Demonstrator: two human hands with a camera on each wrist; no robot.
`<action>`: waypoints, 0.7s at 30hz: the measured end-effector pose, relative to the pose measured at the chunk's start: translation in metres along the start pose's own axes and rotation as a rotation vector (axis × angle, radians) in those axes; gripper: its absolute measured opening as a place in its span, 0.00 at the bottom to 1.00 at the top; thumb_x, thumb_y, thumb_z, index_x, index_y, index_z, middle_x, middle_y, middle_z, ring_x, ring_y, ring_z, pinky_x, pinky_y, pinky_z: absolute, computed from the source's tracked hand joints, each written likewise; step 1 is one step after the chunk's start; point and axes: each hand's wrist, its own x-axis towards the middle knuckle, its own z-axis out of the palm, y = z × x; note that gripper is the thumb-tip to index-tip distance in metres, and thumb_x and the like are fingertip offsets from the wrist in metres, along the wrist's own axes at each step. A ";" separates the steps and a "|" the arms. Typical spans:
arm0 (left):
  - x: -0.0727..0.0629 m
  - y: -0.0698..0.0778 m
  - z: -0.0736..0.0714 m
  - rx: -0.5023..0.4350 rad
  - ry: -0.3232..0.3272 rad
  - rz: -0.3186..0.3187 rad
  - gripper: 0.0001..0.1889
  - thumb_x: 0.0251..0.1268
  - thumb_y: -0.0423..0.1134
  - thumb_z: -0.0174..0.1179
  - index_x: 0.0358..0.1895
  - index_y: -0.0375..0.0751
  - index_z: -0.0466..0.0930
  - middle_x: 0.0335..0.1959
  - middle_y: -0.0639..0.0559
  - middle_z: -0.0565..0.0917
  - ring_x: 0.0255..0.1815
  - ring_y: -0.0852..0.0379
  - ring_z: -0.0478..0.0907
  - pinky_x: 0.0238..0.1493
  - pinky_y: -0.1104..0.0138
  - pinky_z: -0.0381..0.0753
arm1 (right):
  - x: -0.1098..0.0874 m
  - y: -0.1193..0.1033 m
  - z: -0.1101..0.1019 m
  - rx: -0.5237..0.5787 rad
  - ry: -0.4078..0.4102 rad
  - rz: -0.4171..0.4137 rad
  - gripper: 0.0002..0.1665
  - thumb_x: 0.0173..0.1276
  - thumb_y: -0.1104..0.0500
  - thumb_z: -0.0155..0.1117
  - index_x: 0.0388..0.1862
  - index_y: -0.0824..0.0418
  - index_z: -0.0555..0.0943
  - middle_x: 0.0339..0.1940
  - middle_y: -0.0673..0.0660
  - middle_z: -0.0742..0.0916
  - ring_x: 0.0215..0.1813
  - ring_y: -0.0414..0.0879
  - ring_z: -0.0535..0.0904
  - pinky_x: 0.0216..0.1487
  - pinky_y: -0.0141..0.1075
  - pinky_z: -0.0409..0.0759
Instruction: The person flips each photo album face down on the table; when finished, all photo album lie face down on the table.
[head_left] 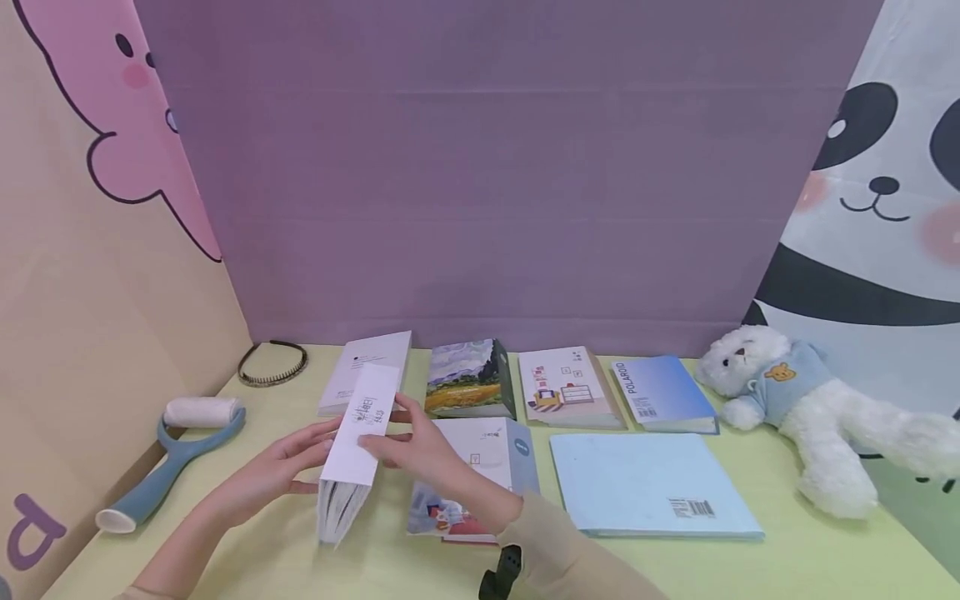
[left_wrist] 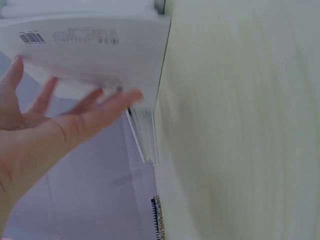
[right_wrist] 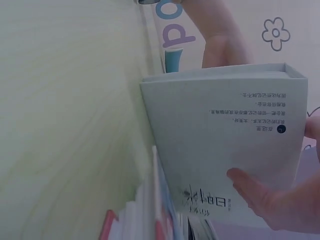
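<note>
A thick white book [head_left: 371, 417] stands up from the table, tilted, its page edges facing the near side. My right hand [head_left: 423, 446] grips it, thumb pressed on the white face and fingers at the far edge; in the right wrist view that thumb lies across the printed cover [right_wrist: 225, 140]. My left hand [head_left: 277, 462] is at the book's left side with fingers spread and loosely extended. In the left wrist view these fingers overlap the barcoded cover [left_wrist: 100, 50]. Part of the right hand's fingers is hidden behind the book.
Behind lie a white book [head_left: 352, 375], a landscape-painting book [head_left: 468, 379], an illustrated book [head_left: 566, 387] and a blue POLAROID book [head_left: 663, 392]. Nearer are another illustrated book [head_left: 521, 458] and a light-blue folder [head_left: 645, 483]. A lint roller [head_left: 161, 475], headband [head_left: 273, 379] and teddy bear [head_left: 795, 400] flank them.
</note>
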 end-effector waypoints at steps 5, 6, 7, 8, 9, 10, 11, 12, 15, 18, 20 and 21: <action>-0.001 -0.005 0.001 0.058 0.030 -0.056 0.28 0.69 0.48 0.52 0.71 0.53 0.60 0.73 0.47 0.59 0.70 0.42 0.59 0.53 0.47 0.72 | 0.000 0.006 0.000 -0.035 0.015 0.048 0.42 0.58 0.53 0.71 0.68 0.58 0.62 0.54 0.57 0.76 0.43 0.44 0.81 0.39 0.39 0.84; -0.002 -0.005 0.001 0.065 0.035 -0.060 0.28 0.69 0.48 0.52 0.71 0.53 0.60 0.72 0.46 0.60 0.69 0.43 0.61 0.53 0.49 0.73 | 0.000 0.008 0.001 -0.052 0.014 0.056 0.42 0.57 0.53 0.71 0.67 0.58 0.63 0.53 0.56 0.76 0.42 0.43 0.82 0.38 0.38 0.84; -0.002 -0.006 0.000 0.067 0.041 -0.066 0.28 0.68 0.48 0.53 0.70 0.52 0.61 0.71 0.45 0.61 0.67 0.45 0.64 0.52 0.51 0.73 | 0.000 0.009 0.002 -0.060 0.014 0.060 0.41 0.57 0.53 0.71 0.66 0.58 0.64 0.52 0.56 0.77 0.41 0.43 0.82 0.38 0.38 0.84; -0.003 -0.006 -0.001 0.063 0.045 -0.071 0.28 0.68 0.48 0.54 0.70 0.52 0.61 0.71 0.44 0.62 0.64 0.47 0.67 0.51 0.53 0.74 | 0.000 0.010 0.002 -0.067 0.013 0.064 0.41 0.56 0.53 0.72 0.66 0.58 0.65 0.50 0.56 0.77 0.40 0.43 0.82 0.38 0.39 0.84; -0.003 -0.007 -0.001 0.060 0.048 -0.075 0.29 0.67 0.48 0.54 0.70 0.51 0.61 0.70 0.43 0.63 0.61 0.50 0.69 0.50 0.55 0.74 | -0.001 0.011 0.003 -0.077 0.012 0.066 0.41 0.56 0.53 0.72 0.65 0.58 0.65 0.49 0.56 0.77 0.39 0.42 0.82 0.38 0.39 0.84; -0.003 -0.007 -0.002 0.062 0.048 -0.074 0.29 0.67 0.48 0.55 0.70 0.50 0.61 0.68 0.41 0.65 0.58 0.52 0.72 0.49 0.58 0.75 | -0.001 0.011 0.003 -0.087 0.010 0.065 0.40 0.55 0.52 0.72 0.64 0.58 0.66 0.49 0.56 0.77 0.39 0.42 0.81 0.38 0.39 0.84; -0.003 -0.007 -0.003 0.065 0.045 -0.074 0.30 0.67 0.48 0.55 0.71 0.49 0.61 0.67 0.40 0.66 0.56 0.54 0.73 0.48 0.60 0.75 | 0.000 0.012 0.004 -0.094 0.008 0.067 0.39 0.55 0.52 0.73 0.64 0.57 0.67 0.48 0.56 0.77 0.39 0.42 0.81 0.38 0.39 0.84; -0.003 -0.007 -0.003 0.068 0.044 -0.074 0.30 0.67 0.48 0.55 0.71 0.48 0.61 0.66 0.39 0.68 0.55 0.54 0.73 0.47 0.61 0.76 | 0.000 0.012 0.004 -0.100 0.007 0.066 0.38 0.55 0.52 0.73 0.63 0.57 0.68 0.47 0.55 0.77 0.38 0.42 0.81 0.38 0.38 0.84; -0.003 -0.006 -0.004 0.117 0.059 -0.071 0.30 0.65 0.48 0.57 0.70 0.49 0.62 0.65 0.38 0.68 0.58 0.49 0.72 0.50 0.59 0.75 | 0.001 0.013 0.003 -0.127 0.009 0.065 0.37 0.54 0.49 0.73 0.61 0.55 0.69 0.46 0.54 0.77 0.38 0.42 0.80 0.38 0.37 0.83; -0.004 -0.005 -0.003 0.186 0.081 -0.073 0.30 0.63 0.50 0.59 0.68 0.52 0.65 0.69 0.40 0.64 0.65 0.38 0.63 0.58 0.50 0.71 | 0.004 0.016 0.003 -0.163 0.003 0.060 0.38 0.53 0.47 0.73 0.61 0.53 0.70 0.45 0.51 0.80 0.40 0.42 0.80 0.40 0.37 0.81; -0.005 -0.005 -0.003 0.228 0.093 -0.074 0.29 0.62 0.50 0.60 0.67 0.53 0.67 0.71 0.41 0.61 0.69 0.35 0.57 0.61 0.45 0.66 | 0.005 0.018 0.003 -0.211 0.000 0.064 0.39 0.53 0.46 0.73 0.62 0.53 0.70 0.44 0.50 0.82 0.42 0.42 0.79 0.42 0.37 0.79; -0.005 -0.005 -0.004 0.244 0.095 -0.073 0.29 0.62 0.51 0.60 0.67 0.53 0.68 0.71 0.41 0.60 0.70 0.35 0.56 0.62 0.43 0.64 | 0.005 0.020 0.004 -0.236 -0.003 0.067 0.40 0.53 0.45 0.73 0.63 0.54 0.70 0.44 0.50 0.82 0.43 0.41 0.78 0.43 0.37 0.78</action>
